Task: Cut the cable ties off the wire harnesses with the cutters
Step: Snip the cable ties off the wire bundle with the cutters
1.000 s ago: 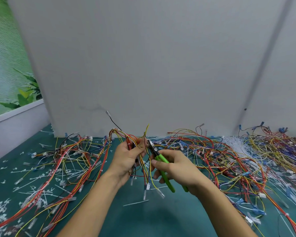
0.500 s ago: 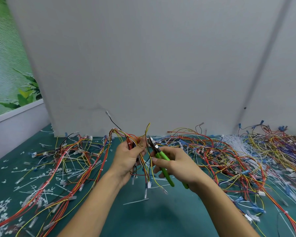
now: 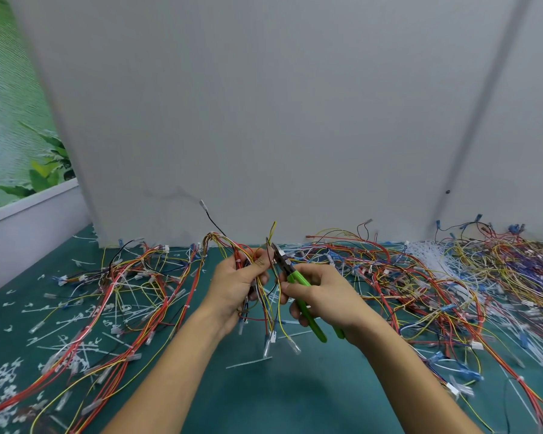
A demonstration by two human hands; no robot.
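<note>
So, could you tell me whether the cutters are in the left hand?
No, the right hand grips the cutters, while the left hand holds a harness.

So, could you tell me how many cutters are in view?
1: the green-handled cutters in the right hand, nose at the harness in the left hand. Others could hide under the wires.

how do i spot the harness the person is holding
From the grey panel, look down to the green table. There the left hand grips one harness, green cutters at its top. The other harnesses lie flat; this one is held up.
</note>
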